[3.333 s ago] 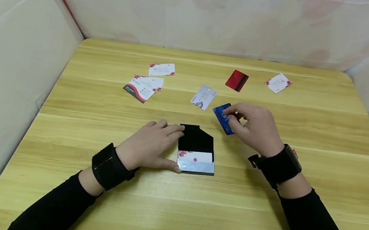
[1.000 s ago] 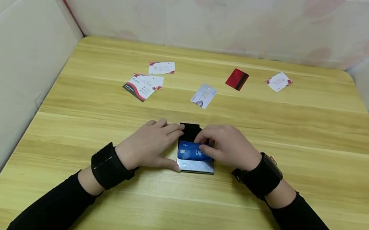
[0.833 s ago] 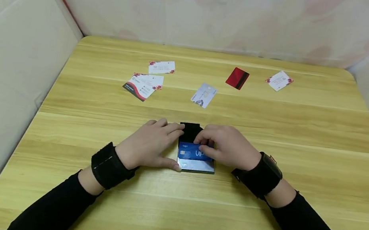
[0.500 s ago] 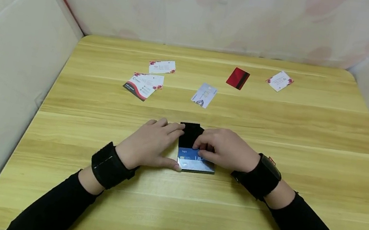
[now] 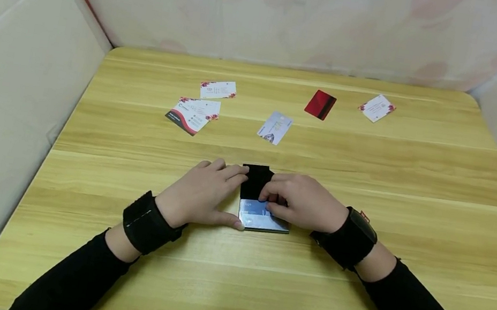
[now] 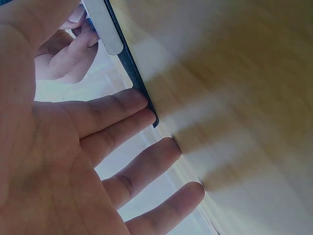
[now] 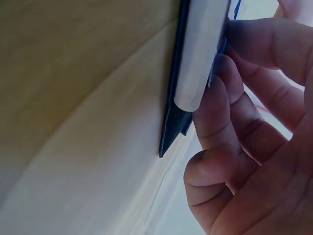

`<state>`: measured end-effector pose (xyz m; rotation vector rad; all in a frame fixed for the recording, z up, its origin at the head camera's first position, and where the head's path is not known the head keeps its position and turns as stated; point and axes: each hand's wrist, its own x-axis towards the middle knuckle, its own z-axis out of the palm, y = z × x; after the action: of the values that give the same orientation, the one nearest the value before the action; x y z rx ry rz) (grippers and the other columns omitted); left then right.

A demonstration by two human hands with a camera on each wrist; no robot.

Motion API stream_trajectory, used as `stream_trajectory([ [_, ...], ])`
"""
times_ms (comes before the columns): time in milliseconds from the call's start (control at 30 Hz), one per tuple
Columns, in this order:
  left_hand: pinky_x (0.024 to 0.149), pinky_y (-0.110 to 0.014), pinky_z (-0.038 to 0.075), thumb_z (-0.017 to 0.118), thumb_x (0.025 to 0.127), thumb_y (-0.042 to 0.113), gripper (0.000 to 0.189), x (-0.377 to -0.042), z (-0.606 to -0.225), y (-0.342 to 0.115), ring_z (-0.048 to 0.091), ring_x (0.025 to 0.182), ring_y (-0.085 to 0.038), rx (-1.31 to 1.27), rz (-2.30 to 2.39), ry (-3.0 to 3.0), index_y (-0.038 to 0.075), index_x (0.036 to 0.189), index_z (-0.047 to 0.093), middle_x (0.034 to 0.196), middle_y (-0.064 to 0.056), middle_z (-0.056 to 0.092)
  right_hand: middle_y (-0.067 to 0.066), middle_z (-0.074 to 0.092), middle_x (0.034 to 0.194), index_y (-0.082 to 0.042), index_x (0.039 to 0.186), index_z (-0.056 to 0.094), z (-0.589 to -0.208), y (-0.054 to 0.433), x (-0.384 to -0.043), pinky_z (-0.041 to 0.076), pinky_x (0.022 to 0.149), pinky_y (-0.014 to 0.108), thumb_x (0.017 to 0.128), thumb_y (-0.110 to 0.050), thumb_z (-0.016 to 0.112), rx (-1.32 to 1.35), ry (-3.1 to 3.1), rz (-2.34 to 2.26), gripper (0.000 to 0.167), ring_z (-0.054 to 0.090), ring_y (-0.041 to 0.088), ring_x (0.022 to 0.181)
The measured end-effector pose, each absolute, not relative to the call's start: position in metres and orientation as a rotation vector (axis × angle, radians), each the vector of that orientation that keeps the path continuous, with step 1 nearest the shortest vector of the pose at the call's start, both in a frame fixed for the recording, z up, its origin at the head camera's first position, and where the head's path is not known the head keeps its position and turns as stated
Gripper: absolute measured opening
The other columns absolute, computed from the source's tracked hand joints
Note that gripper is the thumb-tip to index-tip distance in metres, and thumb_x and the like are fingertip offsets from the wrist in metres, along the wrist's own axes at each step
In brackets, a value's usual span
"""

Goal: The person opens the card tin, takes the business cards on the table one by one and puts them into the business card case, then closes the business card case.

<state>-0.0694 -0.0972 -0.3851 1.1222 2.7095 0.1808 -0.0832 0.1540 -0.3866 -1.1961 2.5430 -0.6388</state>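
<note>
I count one holder (image 5: 262, 224), one blue card (image 5: 251, 207) in its pocket, pinched and partly covered by my right hand (image 5: 304, 202). Left hand (image 5: 203, 191) spread, touching holder. Six loose cards (image 5: 274, 128) beyond on tabletop (image 5: 226, 292).

The table (image 5: 227, 287) looks like smooth wood, softly shiny. The card case (image 5: 259, 223) is glossy and metal-looking in front, with a matt flap (image 5: 255, 181). The red card (image 5: 318, 105) looks plastic, the sleeves (image 5: 73, 273) matt cloth.
</note>
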Motion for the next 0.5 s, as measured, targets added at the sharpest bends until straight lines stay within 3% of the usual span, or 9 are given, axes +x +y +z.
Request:
stream_trajectory([
  [500, 0.099, -0.049, 0.046, 0.06, 0.076, 0.081, 0.098, -0.0703, -0.3854, -0.0969, 0.049, 0.12, -0.027, 1.123, 0.167, 2.708, 0.011, 0.144, 0.053, 0.154, -0.004, 0.044, -0.01, 0.061, 0.088, -0.021, 0.097, 0.074, -0.3892, 0.1528, -0.0834, 0.047, 0.071, 0.027, 0.09, -0.017, 0.07, -1.187, 2.541, -0.606, 0.01, 0.055, 0.007, 0.076],
])
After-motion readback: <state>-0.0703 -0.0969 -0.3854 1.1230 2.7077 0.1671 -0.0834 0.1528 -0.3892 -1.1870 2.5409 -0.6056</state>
